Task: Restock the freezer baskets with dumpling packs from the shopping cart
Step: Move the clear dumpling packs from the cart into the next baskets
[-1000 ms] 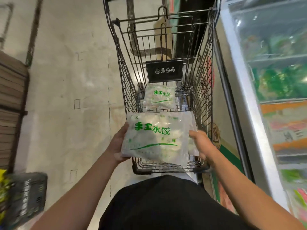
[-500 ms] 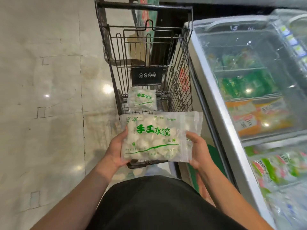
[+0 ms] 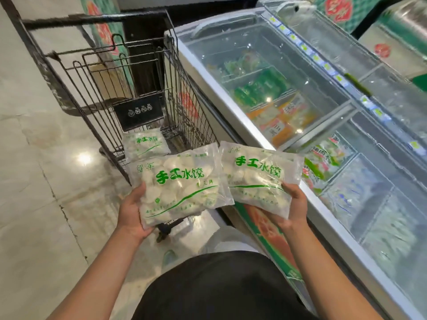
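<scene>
- Our left hand [image 3: 131, 210] grips one pack [image 3: 182, 188] from below, thumb on its edge.
- Behind it, a third pack [image 3: 144, 145] lies in the cart [image 3: 111, 72].
- Our right hand [image 3: 292, 207] cradles and grips a second pack [image 3: 258, 179], beside the freezer [image 3: 231, 98].

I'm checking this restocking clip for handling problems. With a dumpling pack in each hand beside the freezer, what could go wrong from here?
1. Both hands are full: the left hand and right hand each hold a dumpling pack, so none is free for the freezer lid, which looks closed.
2. Each pack is held by one end, so it may sag or slip.
</scene>
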